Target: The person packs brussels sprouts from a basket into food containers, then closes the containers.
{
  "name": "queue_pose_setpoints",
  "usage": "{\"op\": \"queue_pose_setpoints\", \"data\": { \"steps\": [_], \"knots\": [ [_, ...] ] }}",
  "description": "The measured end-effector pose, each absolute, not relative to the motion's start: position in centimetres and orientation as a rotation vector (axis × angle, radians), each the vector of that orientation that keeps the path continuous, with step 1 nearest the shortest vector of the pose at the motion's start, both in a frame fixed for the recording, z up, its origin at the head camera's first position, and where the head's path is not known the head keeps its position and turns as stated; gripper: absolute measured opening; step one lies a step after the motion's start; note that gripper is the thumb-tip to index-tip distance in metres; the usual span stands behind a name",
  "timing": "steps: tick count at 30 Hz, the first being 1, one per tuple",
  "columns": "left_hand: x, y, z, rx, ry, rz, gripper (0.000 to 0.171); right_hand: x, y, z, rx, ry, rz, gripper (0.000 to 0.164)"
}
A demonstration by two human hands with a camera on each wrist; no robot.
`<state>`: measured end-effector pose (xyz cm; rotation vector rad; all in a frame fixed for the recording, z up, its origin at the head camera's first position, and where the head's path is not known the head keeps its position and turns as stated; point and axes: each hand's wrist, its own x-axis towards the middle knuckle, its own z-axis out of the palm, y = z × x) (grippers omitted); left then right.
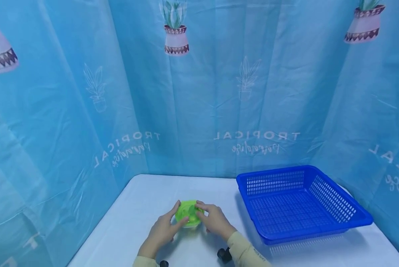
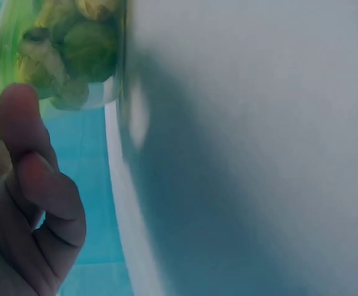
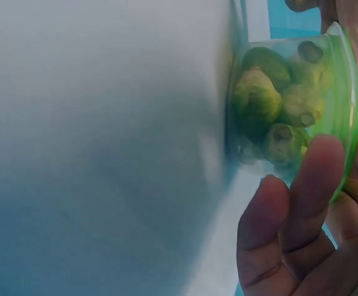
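Observation:
Between the two hands, a clear plastic tub with a bright green lid (image 1: 188, 212) sits on the white table. Through its see-through wall, Brussels sprouts (image 3: 257, 98) show in the right wrist view, green with pale cut ends. My left hand (image 1: 162, 229) grips the lid's left edge, thumb on the near side and fingers on the far side. On the opposite edge, my right hand (image 1: 216, 218) holds the lid, fingertips over its top and others below the rim. In the left wrist view, a fingertip of the left hand (image 2: 34, 197) presses at the lid's rim.
A large blue plastic basket (image 1: 287, 235) with slotted walls stands on the right of the white table (image 1: 136, 207). Blue printed curtain (image 1: 199, 111) closes in the back and both sides. Dark wrist-worn pieces (image 1: 224, 255) show near the sleeves.

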<state>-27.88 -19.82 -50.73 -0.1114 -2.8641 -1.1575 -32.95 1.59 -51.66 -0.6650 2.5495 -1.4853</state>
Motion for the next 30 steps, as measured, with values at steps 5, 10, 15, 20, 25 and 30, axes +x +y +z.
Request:
{"op": "queue_pose_setpoints", "data": {
  "steps": [5,10,15,20,25,30],
  "knots": [
    [-28.0,-19.5,-50.2,-0.159,-2.917,-0.995,0.088,-33.1,2.2,-51.0,-0.69,2.541,-1.453,0.04],
    [-28.3,-19.1,-49.9,-0.177,-2.904,-1.01,0.094,-33.4,2.3,-51.1,-0.69,2.561,-1.447,0.039],
    [-28.6,-19.2,-50.5,-0.179,-2.838,-1.218,0.091,-33.5,2.3,-51.1,-0.683,2.583,-1.46,0.04],
    [-28.7,-19.3,-51.2,-0.209,-2.793,-1.346,0.086,-33.2,2.3,-51.1,-0.642,2.589,-1.486,0.04],
    [-28.7,-19.4,-51.7,-0.223,-2.741,-1.371,0.084,-32.6,2.2,-51.0,-0.647,2.576,-1.578,0.036],
    [-28.2,-19.8,-51.9,-0.145,-2.68,-1.397,0.083,-30.8,2.5,-49.4,-0.693,2.54,-1.643,0.035]
  ]
}}
